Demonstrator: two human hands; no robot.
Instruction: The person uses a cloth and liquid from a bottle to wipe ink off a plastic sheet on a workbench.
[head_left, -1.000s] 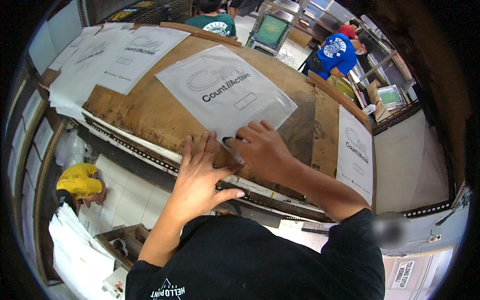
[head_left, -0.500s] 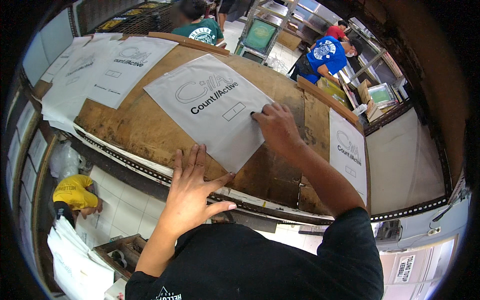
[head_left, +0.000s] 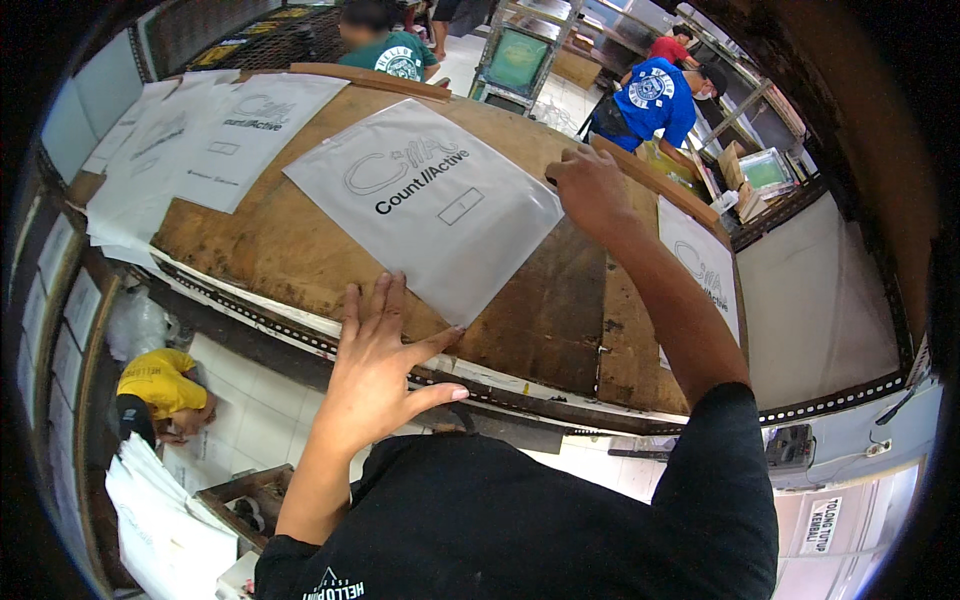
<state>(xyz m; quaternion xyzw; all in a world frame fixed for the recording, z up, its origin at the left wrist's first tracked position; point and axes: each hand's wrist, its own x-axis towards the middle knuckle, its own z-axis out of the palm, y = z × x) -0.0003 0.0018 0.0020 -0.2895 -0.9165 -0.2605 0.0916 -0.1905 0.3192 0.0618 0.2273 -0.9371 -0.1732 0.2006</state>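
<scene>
The grey plastic bag lies flat on the wooden bench, running diagonally. The left hand, fingers spread, presses its near-edge corner; the right hand pinches its far corner.

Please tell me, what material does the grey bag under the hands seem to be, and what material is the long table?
The grey bag looks like thin plastic film with a matt, slightly glossy finish: it lies flat and catches soft light. The table appears to be worn, stained wood: brown boards with seams and dark patches. The left hand and right hand press the bag's corners.
</scene>
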